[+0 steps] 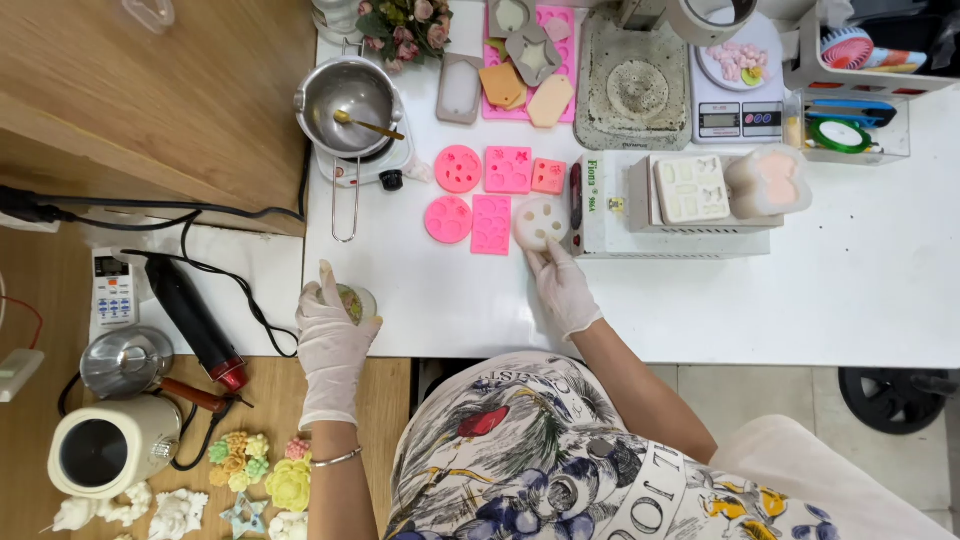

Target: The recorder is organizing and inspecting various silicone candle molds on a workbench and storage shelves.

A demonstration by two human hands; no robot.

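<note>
My left hand (330,340), in a white glove, wraps around a small clear jar (357,303) with greenish contents at the table's near-left edge. In its own white glove, my right hand (562,286) reaches forward, fingertips touching the near edge of a round white mould (540,220). Left of that mould lie several pink silicone moulds (490,190), round, square and rectangular.
A steel pot (350,95) with a gold spoon sits on a small hotplate at the back left. A white box (660,205) carrying white moulds stands right of my right hand. Behind it stands a scale (738,85). A heat gun (195,322), kettles and wax flowers (255,470) lie left.
</note>
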